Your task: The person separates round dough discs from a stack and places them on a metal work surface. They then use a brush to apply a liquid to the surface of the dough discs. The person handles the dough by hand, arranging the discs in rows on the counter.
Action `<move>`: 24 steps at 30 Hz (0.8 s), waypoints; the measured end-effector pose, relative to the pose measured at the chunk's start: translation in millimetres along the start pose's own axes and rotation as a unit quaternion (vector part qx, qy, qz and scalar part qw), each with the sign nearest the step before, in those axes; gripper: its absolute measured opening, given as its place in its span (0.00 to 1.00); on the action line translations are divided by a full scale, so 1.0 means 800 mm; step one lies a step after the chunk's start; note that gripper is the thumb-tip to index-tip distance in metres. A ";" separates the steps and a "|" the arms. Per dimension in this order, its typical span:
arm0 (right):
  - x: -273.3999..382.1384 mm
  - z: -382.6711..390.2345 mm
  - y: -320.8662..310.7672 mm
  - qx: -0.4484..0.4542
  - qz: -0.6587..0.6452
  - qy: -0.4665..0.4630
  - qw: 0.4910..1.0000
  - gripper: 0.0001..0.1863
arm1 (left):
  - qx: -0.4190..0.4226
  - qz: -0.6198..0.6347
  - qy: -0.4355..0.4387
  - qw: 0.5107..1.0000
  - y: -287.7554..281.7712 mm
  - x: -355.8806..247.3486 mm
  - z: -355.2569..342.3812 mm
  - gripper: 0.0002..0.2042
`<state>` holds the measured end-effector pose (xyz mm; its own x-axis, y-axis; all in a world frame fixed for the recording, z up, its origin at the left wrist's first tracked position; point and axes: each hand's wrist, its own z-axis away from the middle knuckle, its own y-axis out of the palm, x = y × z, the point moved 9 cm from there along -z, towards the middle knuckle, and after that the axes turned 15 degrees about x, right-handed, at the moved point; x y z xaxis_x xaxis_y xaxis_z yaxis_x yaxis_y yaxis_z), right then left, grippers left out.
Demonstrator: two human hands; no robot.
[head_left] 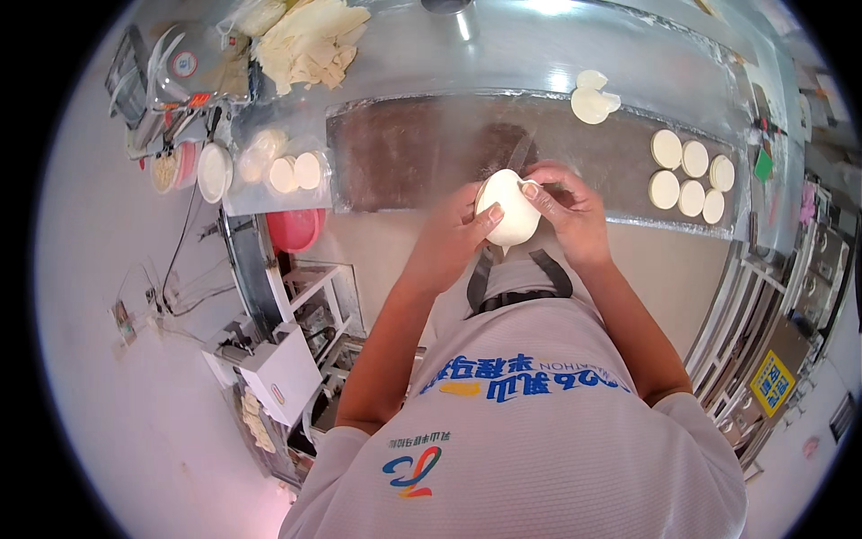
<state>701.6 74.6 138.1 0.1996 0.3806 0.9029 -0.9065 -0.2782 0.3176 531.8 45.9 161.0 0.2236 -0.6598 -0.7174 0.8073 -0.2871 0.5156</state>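
Between my hands, close to my body at the front edge of the dark work board [404, 153], is a pale round dough sheet [507, 214]. My left hand [462, 225] pinches its left side, thumb on the face and fingers round the rim. My right hand [564, 211] grips the upper right edge, where a bit folds up under the thumb. A long blade [522, 149] lies behind the dough, partly hidden. Stacks of dough rounds [692, 157] sit at the board's right end, and several overlapping rounds [590, 103] are at its back.
Crumpled dough sheets [305, 45] lie back left, near a clear container [184, 72]. More rounds [306, 170] sit on plastic at the left, with a white bowl [215, 172] beside them and a red basin [296, 232] below. A metal cylinder [453, 11] stands at the back.
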 end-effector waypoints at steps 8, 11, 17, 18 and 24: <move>0.132 -0.004 0.020 0.061 0.128 -0.054 0.988 0.07 | -0.056 0.194 0.153 0.967 0.028 -0.011 0.007 0.23; 0.166 -0.007 0.049 0.132 0.145 -0.038 0.980 0.07 | -0.054 0.245 0.198 0.948 0.023 -0.013 0.007 0.23; 0.150 -0.038 0.097 0.149 0.205 -0.030 0.967 0.06 | -0.037 0.384 0.225 0.895 0.002 -0.024 0.017 0.23; 0.147 -0.045 0.100 0.130 0.257 -0.052 0.956 0.06 | -0.031 0.384 0.226 0.895 -0.007 -0.026 0.022 0.22; 0.120 -0.092 0.177 0.130 0.431 -0.105 0.887 0.10 | -0.089 0.256 0.195 0.942 -0.081 -0.009 0.071 0.20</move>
<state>565.0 136.8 248.6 -0.4364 -0.2369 0.8680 -0.6450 -0.5902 -0.4854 446.9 29.3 159.6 0.7652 -0.3641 -0.5309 0.6093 0.1435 0.7798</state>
